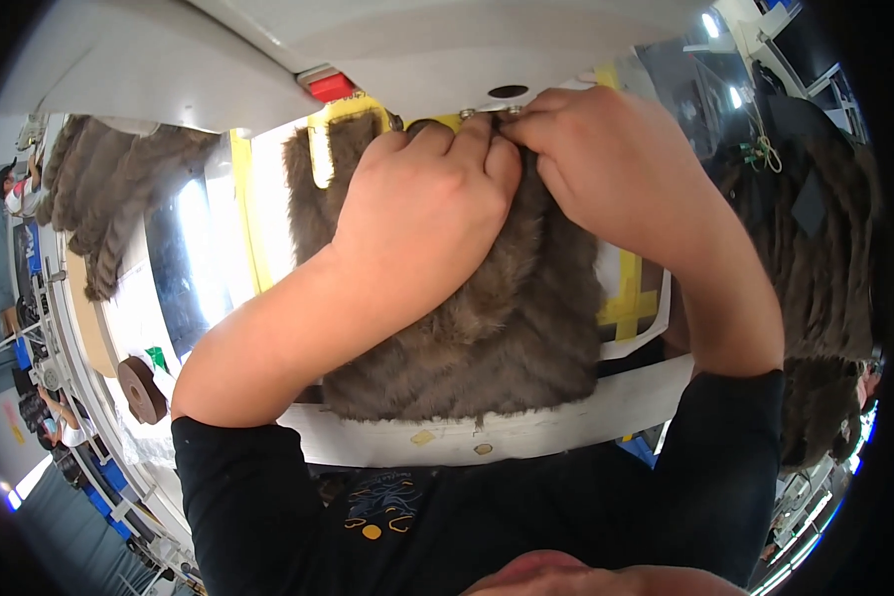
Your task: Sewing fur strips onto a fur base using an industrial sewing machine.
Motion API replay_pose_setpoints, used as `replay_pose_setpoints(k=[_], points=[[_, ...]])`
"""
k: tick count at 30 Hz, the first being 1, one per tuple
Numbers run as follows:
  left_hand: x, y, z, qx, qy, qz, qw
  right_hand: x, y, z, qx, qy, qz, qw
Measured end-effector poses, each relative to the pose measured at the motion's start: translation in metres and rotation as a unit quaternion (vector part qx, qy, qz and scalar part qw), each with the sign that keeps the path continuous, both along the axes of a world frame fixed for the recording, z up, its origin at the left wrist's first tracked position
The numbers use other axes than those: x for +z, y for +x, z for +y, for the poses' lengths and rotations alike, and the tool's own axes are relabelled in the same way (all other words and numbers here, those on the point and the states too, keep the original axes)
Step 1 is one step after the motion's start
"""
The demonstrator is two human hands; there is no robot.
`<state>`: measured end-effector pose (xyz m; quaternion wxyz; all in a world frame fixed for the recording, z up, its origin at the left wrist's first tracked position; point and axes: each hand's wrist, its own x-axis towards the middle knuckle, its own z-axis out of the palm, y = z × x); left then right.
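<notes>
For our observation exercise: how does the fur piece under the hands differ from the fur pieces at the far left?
The fur piece under the hands lies flat on the white table, pressed by the left hand and right hand; the fur pieces at the far left lie untouched. The first is one piece; the others overlap in a pile. Both are brown-grey fur.

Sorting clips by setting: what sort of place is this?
Probably a sewing or fur-goods workshop: a brown fur piece under a white machine, more fur pieces stacked nearby.

Fur sewing workshop: sewing machine (387,50), stacked fur pieces (109,189)
</notes>
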<state>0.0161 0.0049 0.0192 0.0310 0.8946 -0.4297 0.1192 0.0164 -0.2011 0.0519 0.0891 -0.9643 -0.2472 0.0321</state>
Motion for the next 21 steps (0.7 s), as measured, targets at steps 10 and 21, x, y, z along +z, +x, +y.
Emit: replay_pose_setpoints(k=[10, 21], points=[[-0.009, 0.003, 0.001, -0.031, -0.060, -0.058, 0.996, -0.002, 0.014, -0.012, 0.093, 0.110, -0.013, 0.989], [-0.005, -0.014, 0.029, -0.053, -0.078, 0.019, 0.995, 0.004, 0.021, -0.004, 0.034, 0.058, 0.061, 0.996]])
